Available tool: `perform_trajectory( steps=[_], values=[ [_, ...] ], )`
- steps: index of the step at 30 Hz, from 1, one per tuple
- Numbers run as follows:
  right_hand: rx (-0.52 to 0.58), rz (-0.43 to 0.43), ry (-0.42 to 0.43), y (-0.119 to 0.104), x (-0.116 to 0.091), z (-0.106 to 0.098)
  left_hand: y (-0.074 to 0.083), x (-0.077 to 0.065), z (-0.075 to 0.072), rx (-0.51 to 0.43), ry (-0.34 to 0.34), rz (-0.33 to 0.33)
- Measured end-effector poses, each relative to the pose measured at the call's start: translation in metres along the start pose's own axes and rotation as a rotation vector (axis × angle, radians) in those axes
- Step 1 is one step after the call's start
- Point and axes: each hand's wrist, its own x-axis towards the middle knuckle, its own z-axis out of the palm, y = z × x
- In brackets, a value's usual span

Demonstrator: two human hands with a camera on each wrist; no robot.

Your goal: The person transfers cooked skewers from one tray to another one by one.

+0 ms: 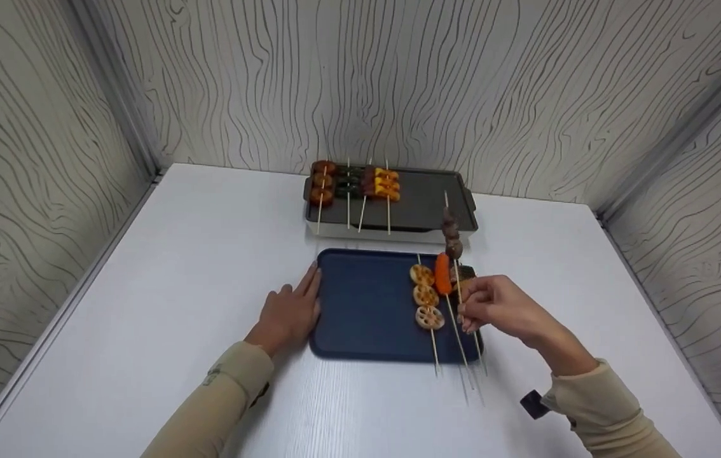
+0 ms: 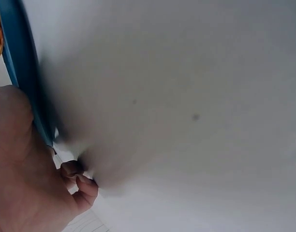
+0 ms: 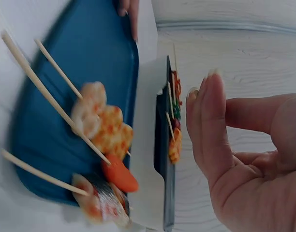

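My right hand [image 1: 495,305] pinches the stick of a skewer of brown meat chunks [image 1: 453,236], its tip pointing away over the grill's front edge. In the right wrist view the fingers [image 3: 211,116] are bent toward the thumb, and the meat is hidden. Below lies a blue tray [image 1: 360,305] bearing a lotus root skewer [image 1: 425,296], a red-orange sausage skewer [image 1: 442,275] and a dark-edged skewer [image 3: 102,200], partly hidden by the right hand in the head view. My left hand [image 1: 290,312] rests at the tray's left edge, fingers extended along it.
Behind the tray stands a grill with a dark plate [image 1: 427,198]. Several skewers lie on its left half, among them brown round slices [image 1: 322,183] and yellow pieces [image 1: 387,184]. Patterned walls [image 1: 335,76] enclose the white table [image 1: 208,254] at the back and sides.
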Motion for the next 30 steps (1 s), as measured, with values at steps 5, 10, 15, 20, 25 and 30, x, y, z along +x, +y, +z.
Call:
perform_trajectory(
  steps=[5,10,15,20,25,30],
  values=[
    [0.002,0.001,-0.037,0.010,0.002,0.024,-0.002,0.002,0.002,0.000,0.001,-0.001],
    [0.033,0.019,-0.063,0.020,0.007,0.043,-0.003,0.002,0.002,-0.001,0.004,0.002],
    [0.080,0.045,-0.072,0.028,0.010,0.059,-0.001,-0.001,-0.002,-0.005,0.014,0.013],
    [0.049,0.031,-0.084,0.029,0.016,0.072,-0.002,-0.003,-0.003,-0.005,0.031,0.012],
    [0.038,0.021,-0.093,0.031,0.021,0.083,-0.002,-0.003,-0.002,-0.019,0.046,0.015],
    [-0.012,0.022,-0.077,0.034,0.026,0.090,-0.002,-0.002,0.000,-0.024,0.037,0.013]
  ],
)
